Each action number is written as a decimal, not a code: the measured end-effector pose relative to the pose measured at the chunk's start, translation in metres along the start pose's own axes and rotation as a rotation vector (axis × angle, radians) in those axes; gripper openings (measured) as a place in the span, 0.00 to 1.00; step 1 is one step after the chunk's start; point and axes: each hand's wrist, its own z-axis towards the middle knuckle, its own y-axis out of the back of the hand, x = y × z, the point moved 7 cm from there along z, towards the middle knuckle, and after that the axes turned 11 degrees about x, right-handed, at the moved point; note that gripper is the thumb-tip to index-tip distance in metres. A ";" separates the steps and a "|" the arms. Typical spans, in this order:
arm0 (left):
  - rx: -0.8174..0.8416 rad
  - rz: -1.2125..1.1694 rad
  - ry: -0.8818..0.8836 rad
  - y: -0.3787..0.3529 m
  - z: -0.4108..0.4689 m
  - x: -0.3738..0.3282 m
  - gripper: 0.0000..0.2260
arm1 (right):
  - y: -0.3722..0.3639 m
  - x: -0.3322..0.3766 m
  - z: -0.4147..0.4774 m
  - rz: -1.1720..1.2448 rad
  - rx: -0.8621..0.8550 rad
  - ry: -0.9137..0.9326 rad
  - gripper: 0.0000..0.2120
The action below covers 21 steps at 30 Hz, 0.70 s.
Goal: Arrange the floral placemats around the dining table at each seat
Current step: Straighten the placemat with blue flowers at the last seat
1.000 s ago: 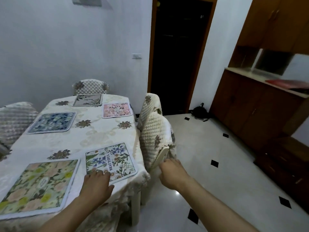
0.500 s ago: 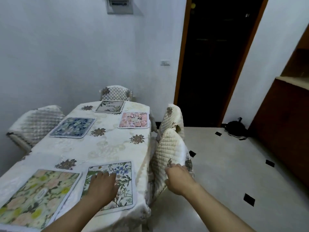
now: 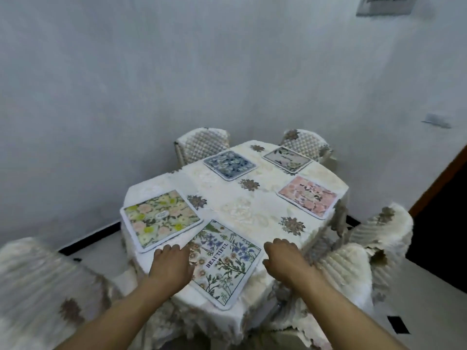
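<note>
The white-clothed dining table (image 3: 252,210) carries several floral placemats. Nearest me lies the blue-and-green "BEAUTIFUL" placemat (image 3: 227,261), set at an angle at the front edge. My left hand (image 3: 171,263) lies flat on its left edge, fingers forward. My right hand (image 3: 285,258) rests on the tablecloth just right of that mat, fingers bent, with nothing in it. A yellow-pink placemat (image 3: 159,218) sits at front left, a blue one (image 3: 228,164) at back left, a grey one (image 3: 286,159) at the far end and a pink one (image 3: 308,197) on the right.
Quilted, covered chairs ring the table: two on the right (image 3: 348,269) (image 3: 386,223), two at the far side (image 3: 202,145) (image 3: 305,142), and one blurred at near left (image 3: 38,286). A white wall stands close behind. A dark doorway (image 3: 449,210) is at right.
My view has swung left around the table's corner. My right hand left the chair back and now rests on the tablecloth. My left hand stays on the "BEAUTIFUL" placemat.
</note>
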 end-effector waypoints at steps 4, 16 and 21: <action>0.017 -0.069 0.094 -0.019 0.021 0.009 0.17 | -0.012 0.008 0.051 -0.046 0.025 0.097 0.13; 0.151 -0.299 0.319 -0.090 0.081 -0.022 0.16 | -0.066 -0.034 0.180 -0.064 0.251 0.224 0.13; 0.286 -0.364 0.549 -0.137 0.086 -0.038 0.18 | -0.091 -0.040 0.240 -0.016 0.322 0.309 0.15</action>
